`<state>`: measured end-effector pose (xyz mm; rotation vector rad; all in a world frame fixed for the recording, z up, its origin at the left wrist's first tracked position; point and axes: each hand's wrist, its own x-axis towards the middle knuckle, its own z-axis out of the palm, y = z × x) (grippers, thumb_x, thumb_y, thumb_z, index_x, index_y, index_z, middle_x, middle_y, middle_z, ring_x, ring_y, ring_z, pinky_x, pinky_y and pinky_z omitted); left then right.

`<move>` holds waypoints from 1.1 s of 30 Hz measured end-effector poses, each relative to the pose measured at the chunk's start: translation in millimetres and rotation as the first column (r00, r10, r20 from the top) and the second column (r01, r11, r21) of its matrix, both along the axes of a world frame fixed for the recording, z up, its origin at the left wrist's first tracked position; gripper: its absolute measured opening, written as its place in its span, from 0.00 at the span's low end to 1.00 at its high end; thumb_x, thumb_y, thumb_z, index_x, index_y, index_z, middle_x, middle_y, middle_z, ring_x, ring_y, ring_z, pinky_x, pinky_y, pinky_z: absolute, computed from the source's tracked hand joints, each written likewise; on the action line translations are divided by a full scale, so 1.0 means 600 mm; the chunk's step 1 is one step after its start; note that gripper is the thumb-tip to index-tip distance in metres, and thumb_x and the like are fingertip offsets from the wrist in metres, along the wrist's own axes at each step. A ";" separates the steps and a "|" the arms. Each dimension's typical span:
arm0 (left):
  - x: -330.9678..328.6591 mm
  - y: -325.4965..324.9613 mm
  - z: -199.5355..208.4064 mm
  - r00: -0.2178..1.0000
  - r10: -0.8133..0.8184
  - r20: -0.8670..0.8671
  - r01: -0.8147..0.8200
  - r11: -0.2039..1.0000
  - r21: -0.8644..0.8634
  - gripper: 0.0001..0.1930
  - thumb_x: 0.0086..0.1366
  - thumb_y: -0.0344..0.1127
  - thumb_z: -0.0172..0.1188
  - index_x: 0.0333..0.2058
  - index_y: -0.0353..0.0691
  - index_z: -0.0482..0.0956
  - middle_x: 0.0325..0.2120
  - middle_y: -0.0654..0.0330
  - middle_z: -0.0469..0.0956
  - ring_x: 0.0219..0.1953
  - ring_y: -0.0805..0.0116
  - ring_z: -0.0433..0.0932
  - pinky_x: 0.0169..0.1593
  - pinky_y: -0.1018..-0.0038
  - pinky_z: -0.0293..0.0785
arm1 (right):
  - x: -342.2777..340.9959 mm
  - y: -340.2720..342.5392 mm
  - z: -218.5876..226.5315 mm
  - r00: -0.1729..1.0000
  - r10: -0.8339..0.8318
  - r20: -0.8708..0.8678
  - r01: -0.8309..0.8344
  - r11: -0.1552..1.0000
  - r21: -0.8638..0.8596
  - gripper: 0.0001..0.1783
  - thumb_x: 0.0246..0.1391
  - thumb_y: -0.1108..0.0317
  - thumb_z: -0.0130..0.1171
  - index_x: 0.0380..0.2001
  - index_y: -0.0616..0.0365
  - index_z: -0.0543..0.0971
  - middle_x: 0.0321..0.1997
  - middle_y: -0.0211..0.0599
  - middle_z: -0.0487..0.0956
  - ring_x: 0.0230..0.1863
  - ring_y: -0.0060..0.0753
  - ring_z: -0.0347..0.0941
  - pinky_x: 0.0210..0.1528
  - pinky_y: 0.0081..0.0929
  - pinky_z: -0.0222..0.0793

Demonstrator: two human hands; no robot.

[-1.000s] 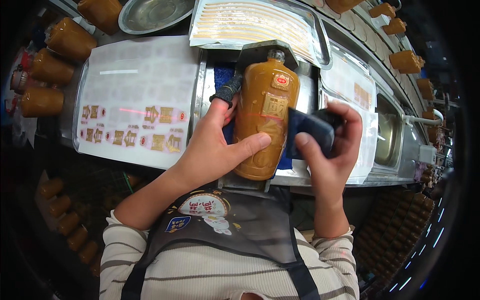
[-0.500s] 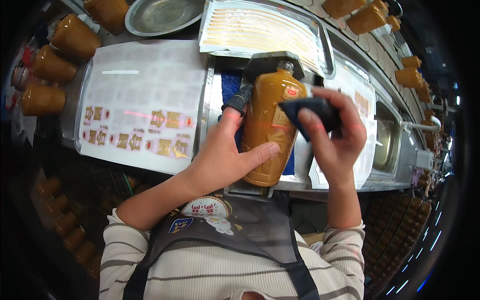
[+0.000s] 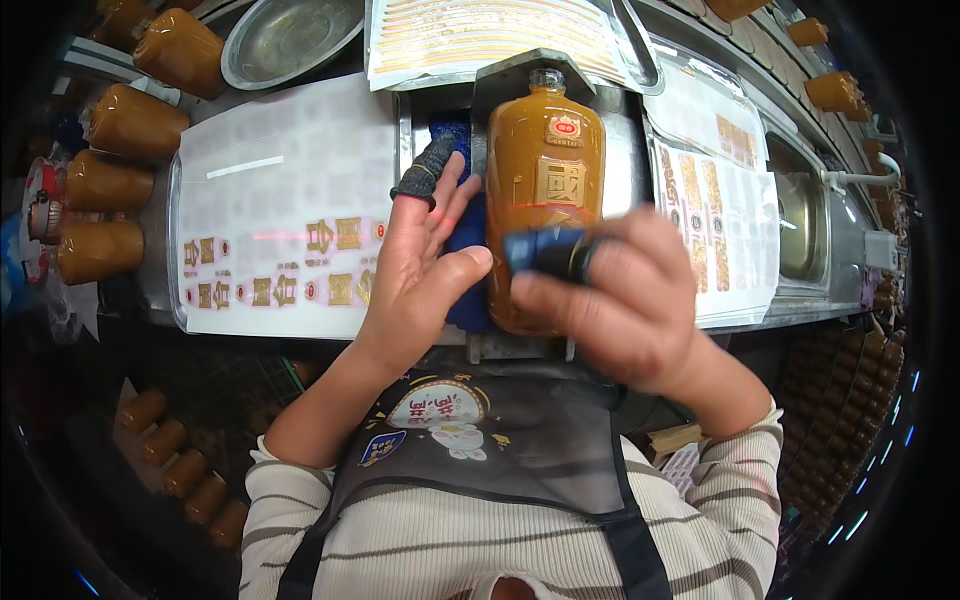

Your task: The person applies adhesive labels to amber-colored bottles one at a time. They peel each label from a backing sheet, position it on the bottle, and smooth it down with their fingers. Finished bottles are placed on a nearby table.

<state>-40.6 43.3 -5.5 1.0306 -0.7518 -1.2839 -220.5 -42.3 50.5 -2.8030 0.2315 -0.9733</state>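
Observation:
A brown glazed bottle (image 3: 522,150) lies in front of me, its clear neck pointing away. It has a small red-and-gold emblem (image 3: 565,130) near the shoulder and a gold character decal (image 3: 562,183) below. My left hand (image 3: 412,265) is left of the bottle, fingers spread, with a dark ribbed finger sleeve (image 3: 425,172) on one finger. Its thumb tip comes to the bottle's left edge; I cannot tell whether it touches. My right hand (image 3: 635,300), blurred by motion, grips a dark blue scraper-like pad (image 3: 540,248) over the bottle's lower half, hiding that part.
On the left, a white sheet (image 3: 290,150) bears gold and red decals; more decal sheets (image 3: 735,200) lie right, beside a sink (image 3: 802,225). A metal basin (image 3: 290,45) and a tray of gold strips (image 3: 490,40) stand behind. Brown bottles (image 3: 135,120) line the left. Blue cloth (image 3: 468,300) shows beneath the bottle.
My left hand has loosened from the bottle and shifted left, fingers spreading. My right hand has swept down and left with the pad over the bottle's lower part. The bottle now looks straighter.

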 end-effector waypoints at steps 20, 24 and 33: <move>-0.008 -0.022 -0.004 0.490 0.239 0.838 0.130 0.931 -0.341 0.21 0.64 0.49 0.66 0.53 0.46 0.83 0.68 0.33 0.57 0.64 0.44 0.68 0.66 0.52 0.59 | -0.057 0.036 -0.082 0.740 -0.663 0.112 0.209 0.385 0.899 0.14 0.55 0.73 0.69 0.42 0.62 0.76 0.36 0.28 0.79 0.38 0.16 0.74 0.40 0.17 0.71; 0.009 -0.028 0.016 0.167 0.253 0.953 0.309 0.904 -0.295 0.20 0.64 0.60 0.60 0.45 0.56 0.88 0.68 0.35 0.56 0.66 0.35 0.62 0.66 0.41 0.50 | -0.085 0.013 -0.097 0.698 -0.712 0.080 0.122 0.227 0.966 0.13 0.56 0.75 0.68 0.41 0.62 0.75 0.36 0.30 0.79 0.37 0.15 0.74 0.40 0.13 0.71; 0.007 -0.013 0.014 0.078 0.304 0.950 0.428 0.850 -0.307 0.17 0.65 0.59 0.58 0.39 0.59 0.89 0.69 0.37 0.57 0.68 0.33 0.59 0.66 0.35 0.46 | -0.067 0.051 -0.056 0.755 -0.649 0.096 0.043 0.195 0.980 0.12 0.57 0.75 0.66 0.41 0.61 0.73 0.36 0.29 0.78 0.35 0.14 0.72 0.38 0.13 0.70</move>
